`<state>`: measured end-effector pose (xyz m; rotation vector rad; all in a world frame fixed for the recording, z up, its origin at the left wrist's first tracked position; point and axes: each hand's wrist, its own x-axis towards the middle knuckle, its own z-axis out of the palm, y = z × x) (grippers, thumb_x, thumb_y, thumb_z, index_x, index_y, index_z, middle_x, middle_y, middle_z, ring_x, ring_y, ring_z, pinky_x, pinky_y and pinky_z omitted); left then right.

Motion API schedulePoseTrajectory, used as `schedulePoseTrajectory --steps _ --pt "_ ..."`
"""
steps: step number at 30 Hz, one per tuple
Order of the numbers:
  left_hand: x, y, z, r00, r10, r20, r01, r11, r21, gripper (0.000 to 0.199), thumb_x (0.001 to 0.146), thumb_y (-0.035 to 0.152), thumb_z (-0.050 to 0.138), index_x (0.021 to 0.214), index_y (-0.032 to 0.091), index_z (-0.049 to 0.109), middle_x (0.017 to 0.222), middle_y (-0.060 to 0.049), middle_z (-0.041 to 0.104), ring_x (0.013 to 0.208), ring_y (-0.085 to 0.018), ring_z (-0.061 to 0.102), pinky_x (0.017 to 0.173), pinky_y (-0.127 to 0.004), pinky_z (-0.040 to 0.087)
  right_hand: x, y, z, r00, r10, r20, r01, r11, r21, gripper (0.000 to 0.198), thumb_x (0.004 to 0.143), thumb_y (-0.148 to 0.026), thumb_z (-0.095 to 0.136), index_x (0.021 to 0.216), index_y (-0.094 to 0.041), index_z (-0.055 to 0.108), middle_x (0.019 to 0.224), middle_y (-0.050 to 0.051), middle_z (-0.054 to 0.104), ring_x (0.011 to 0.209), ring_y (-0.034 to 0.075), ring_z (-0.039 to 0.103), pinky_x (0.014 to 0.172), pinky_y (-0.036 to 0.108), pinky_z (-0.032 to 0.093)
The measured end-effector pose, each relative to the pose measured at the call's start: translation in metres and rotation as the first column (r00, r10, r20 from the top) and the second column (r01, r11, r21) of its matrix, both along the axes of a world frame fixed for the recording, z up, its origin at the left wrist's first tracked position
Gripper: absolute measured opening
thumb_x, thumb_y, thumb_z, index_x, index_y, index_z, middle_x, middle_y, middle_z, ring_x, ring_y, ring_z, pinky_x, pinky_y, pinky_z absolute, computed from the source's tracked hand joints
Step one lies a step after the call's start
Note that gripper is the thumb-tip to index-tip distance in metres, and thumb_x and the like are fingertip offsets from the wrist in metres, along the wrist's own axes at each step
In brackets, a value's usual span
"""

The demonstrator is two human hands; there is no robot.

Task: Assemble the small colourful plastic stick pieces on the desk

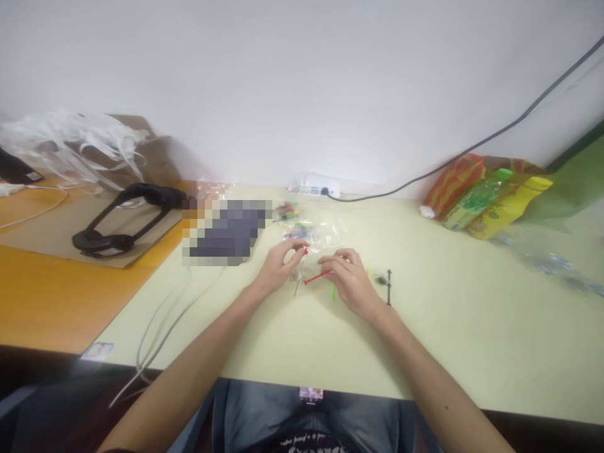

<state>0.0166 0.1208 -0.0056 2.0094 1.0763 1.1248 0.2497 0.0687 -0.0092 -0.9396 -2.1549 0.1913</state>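
Observation:
My left hand pinches a small red piece between thumb and fingertips, just above the pale table. My right hand is closed on a thin red rod whose free end points left and slightly down. Below the gap between the hands lies a thin white stick. A bright green rod shows beside my right hand, partly hidden by it. To the right of that hand is a black rod with knobs, with a small dark part close by.
Behind my hands lie a clear plastic bag and a pile of small coloured pieces. A blurred dark panel is at the left, beyond cables. A black headset-like frame lies farther left. Snack packets and a bottle stand right.

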Motion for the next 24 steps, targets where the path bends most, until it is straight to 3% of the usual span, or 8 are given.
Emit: schedulePoseTrajectory --steps 6,12,18,24 --pt "0.0054 -0.0005 -0.0035 0.994 -0.025 0.103 0.036 0.993 -0.108 0.033 0.098 0.050 0.067 0.113 0.021 0.075 0.111 -0.008 0.077 0.106 -0.024 0.072 0.099 -0.038 0.055 0.0007 0.0021 -0.0011 0.997 -0.075 -0.029 0.076 0.997 0.019 0.018 0.107 -0.014 0.047 0.104 -0.024 0.062 0.096 0.008 0.071 0.102 0.024 0.061 0.093 0.042 0.045" --pt "0.0071 -0.0026 0.0024 0.985 -0.072 0.160 0.096 0.984 -0.150 0.034 0.094 0.051 0.070 0.105 0.020 0.076 0.107 -0.009 0.077 0.105 -0.025 0.072 0.095 -0.038 0.056 -0.0010 -0.0018 0.0023 0.993 -0.010 -0.119 0.009 1.000 -0.011 0.019 0.108 -0.019 0.045 0.110 -0.024 0.064 0.082 0.004 0.068 0.080 0.021 0.062 0.084 0.037 0.048" --pt "0.0089 -0.0051 0.0054 0.954 -0.103 0.282 0.170 0.960 -0.224 0.035 0.094 0.050 0.070 0.106 0.018 0.073 0.102 -0.008 0.075 0.095 -0.022 0.072 0.088 -0.034 0.057 -0.0018 -0.0034 0.0003 0.986 -0.012 -0.165 0.010 1.000 -0.014 0.025 0.109 -0.020 0.043 0.111 -0.024 0.068 0.084 0.005 0.073 0.081 0.021 0.066 0.079 0.037 0.051" --pt "0.0095 -0.0063 0.0061 0.936 -0.131 0.326 0.214 0.949 -0.234 0.032 0.094 0.046 0.073 0.105 0.016 0.074 0.097 -0.007 0.074 0.093 -0.019 0.070 0.085 -0.030 0.055 -0.0045 -0.0024 -0.0011 0.978 0.050 -0.201 -0.030 0.994 0.103 0.025 0.109 -0.016 0.046 0.111 -0.024 0.069 0.093 0.006 0.077 0.083 0.020 0.069 0.076 0.036 0.052"
